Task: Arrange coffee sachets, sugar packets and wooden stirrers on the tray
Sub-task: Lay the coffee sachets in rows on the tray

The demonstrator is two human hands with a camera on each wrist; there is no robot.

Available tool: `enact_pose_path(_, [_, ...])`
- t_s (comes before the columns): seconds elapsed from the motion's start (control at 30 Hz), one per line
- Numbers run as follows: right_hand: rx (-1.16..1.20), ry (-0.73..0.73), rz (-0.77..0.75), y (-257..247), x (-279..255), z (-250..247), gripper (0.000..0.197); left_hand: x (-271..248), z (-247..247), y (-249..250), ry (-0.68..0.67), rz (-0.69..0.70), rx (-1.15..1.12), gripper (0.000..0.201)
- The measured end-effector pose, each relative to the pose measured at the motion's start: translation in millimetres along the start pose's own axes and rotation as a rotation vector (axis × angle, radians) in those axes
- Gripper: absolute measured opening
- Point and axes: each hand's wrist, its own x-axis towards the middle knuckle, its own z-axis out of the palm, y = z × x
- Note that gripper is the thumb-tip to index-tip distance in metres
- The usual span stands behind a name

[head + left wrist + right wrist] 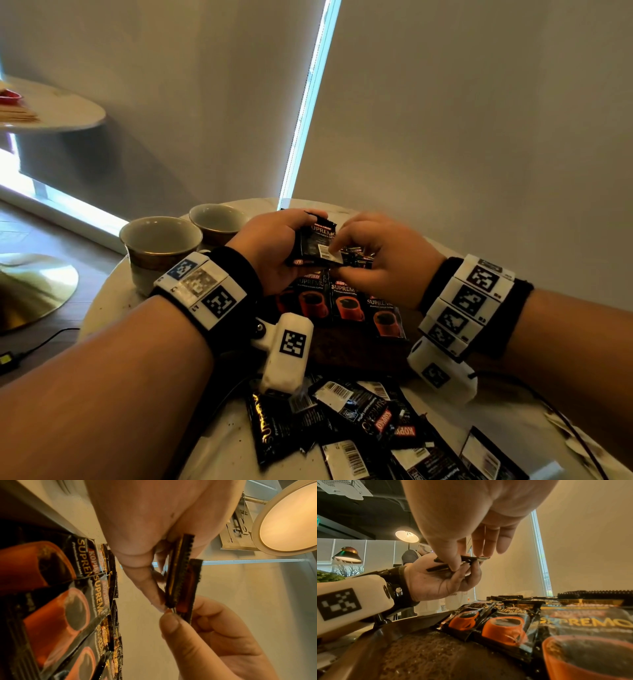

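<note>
My left hand (274,246) grips a small stack of black coffee sachets (317,245) above the dark brown tray (346,353). My right hand (370,253) pinches the right edge of that stack between thumb and fingers. In the left wrist view the held sachets (180,577) show edge-on, with the right thumb below them. In the right wrist view they (453,564) are pinched over the left palm. Three sachets with orange cups (346,301) lie in a row on the tray beneath the hands. A loose pile of sachets (359,421) lies on the table in front of the tray.
Two empty cups (161,240) (217,219) stand at the back left of the round white table (113,305). Cables (548,407) run over the table at the right. Another round table (61,109) stands far left. A wall lies close behind.
</note>
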Motion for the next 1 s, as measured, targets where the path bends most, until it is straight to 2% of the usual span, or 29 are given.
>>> enact_pose_path(0.2, [0.030,0.027,0.043,-1.5,-2.2,-0.5,0.021,2.2,-3.3,1.0,-0.008,-0.001,-0.109,0.047])
enact_pose_path(0.37, [0.091,0.093,0.067,-4.0,-3.3,-1.2,0.011,2.0,0.0,-2.1,-0.035,0.045,-0.089,0.034])
enact_pose_path(0.47, [0.086,0.052,0.012,-7.8,-2.4,-0.4,0.027,0.6,-1.1,-3.5,-0.098,0.043,-0.032,0.031])
enact_pose_path(0.57, [0.100,0.035,-0.026,-9.9,-3.4,-1.4,0.041,1.3,-2.7,-3.5,-0.072,0.093,0.014,0.024])
enact_pose_path(0.63, [0.120,0.085,0.011,-9.7,-6.6,-1.2,0.041,5.0,-5.3,-3.4,-0.041,0.119,0.016,0.030])
enact_pose_path(0.77, [0.245,0.192,0.146,-7.5,-9.0,-0.9,0.026,5.6,-8.1,-0.2,-0.034,0.121,0.041,0.047])
enact_pose_path(0.83, [0.246,0.168,0.151,-6.7,-6.1,-1.3,0.021,3.5,-6.9,-0.6,-0.082,0.108,0.045,0.044])
enact_pose_path(1.0, [0.211,0.100,0.159,-2.1,-2.0,1.9,0.024,2.7,-3.9,-2.7,-0.139,0.093,0.033,0.025])
